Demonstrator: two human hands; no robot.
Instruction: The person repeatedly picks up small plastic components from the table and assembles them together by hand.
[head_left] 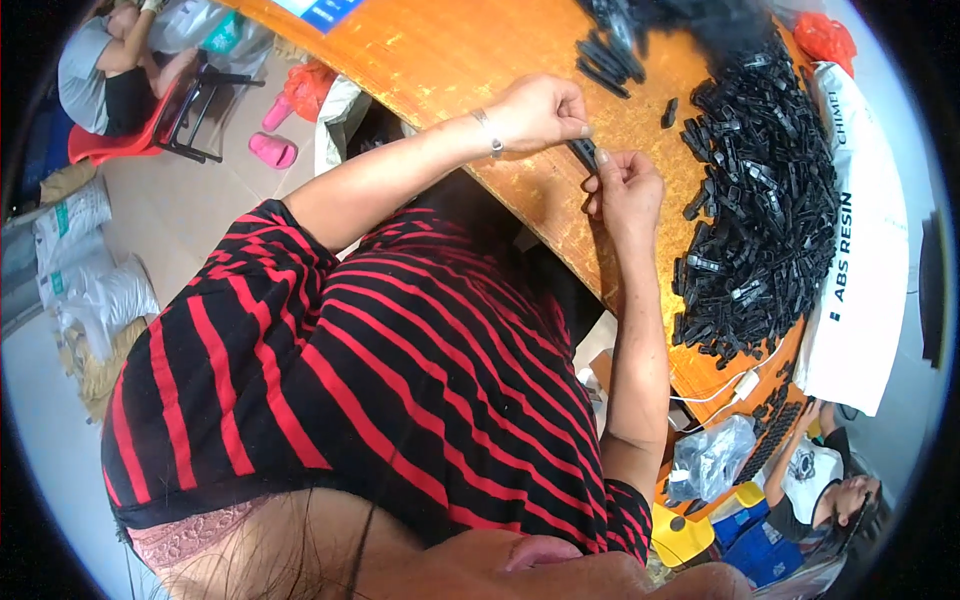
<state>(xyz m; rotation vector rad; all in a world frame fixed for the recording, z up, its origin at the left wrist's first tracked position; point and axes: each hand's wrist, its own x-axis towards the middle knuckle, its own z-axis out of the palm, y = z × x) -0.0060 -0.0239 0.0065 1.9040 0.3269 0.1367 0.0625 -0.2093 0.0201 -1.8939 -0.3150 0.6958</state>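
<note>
The fingers of the left hand (545,112) and right hand (628,190) are closed, thumbs pinching a slim black piece (583,155) by opposite ends. It slants between the fingertips, left of the heap (765,200) of black parts. One loose part (669,113) lies just beside the heap's left edge; dark strips (605,68) lie at its upper left. A worn orange worktop (440,50) carries the heap, and a white sack (870,250) borders its right. Well left of the heap, pink slippers (272,150) sit on tiled floor (190,220), near a person (85,75) on a red chair (110,147).
</note>
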